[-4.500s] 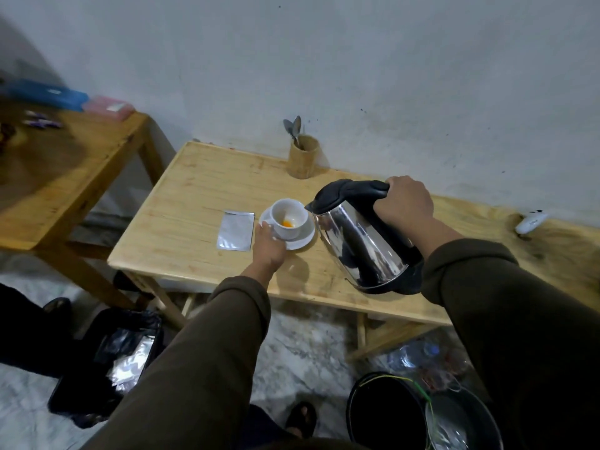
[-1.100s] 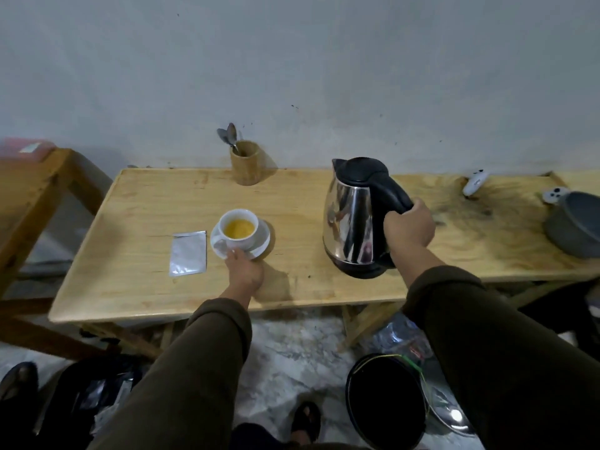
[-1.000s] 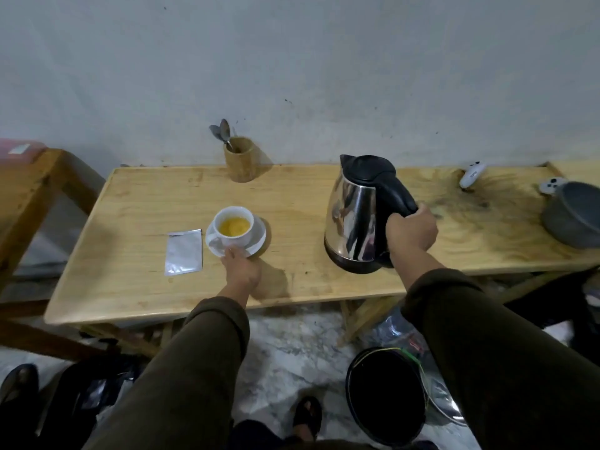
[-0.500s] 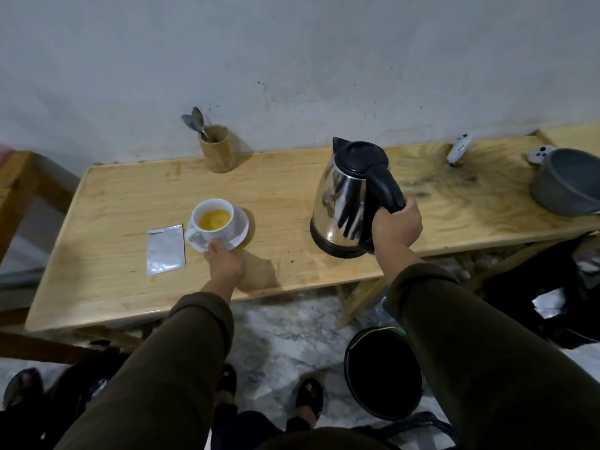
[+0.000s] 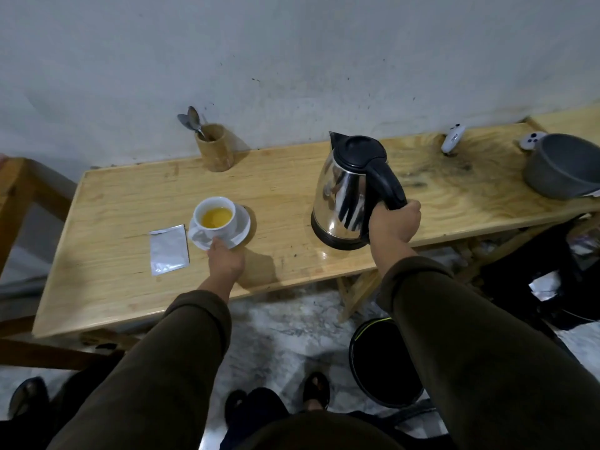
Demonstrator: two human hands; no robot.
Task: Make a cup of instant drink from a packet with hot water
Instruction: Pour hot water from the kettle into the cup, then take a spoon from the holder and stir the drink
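Risk: scalding spill | right hand [image 5: 393, 222] fingers gripping kettle [image 5: 350, 193] handle | left hand [image 5: 225, 258] fingers pinching saucer [image 5: 242, 227] rim, jostling full cup [image 5: 215, 219]

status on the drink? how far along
Done: the cup on its saucer holds yellow liquid, so water is in; the packet lies flat beside it. In hand: right hand grips the upright kettle standing on the table; left hand steadies the saucer. Left: stirring, probably; the spoons sit untouched in their holder.

The grey pot [image 5: 565, 167] is cut off at the right edge; spoon handles hide inside the wooden holder [image 5: 214, 147].
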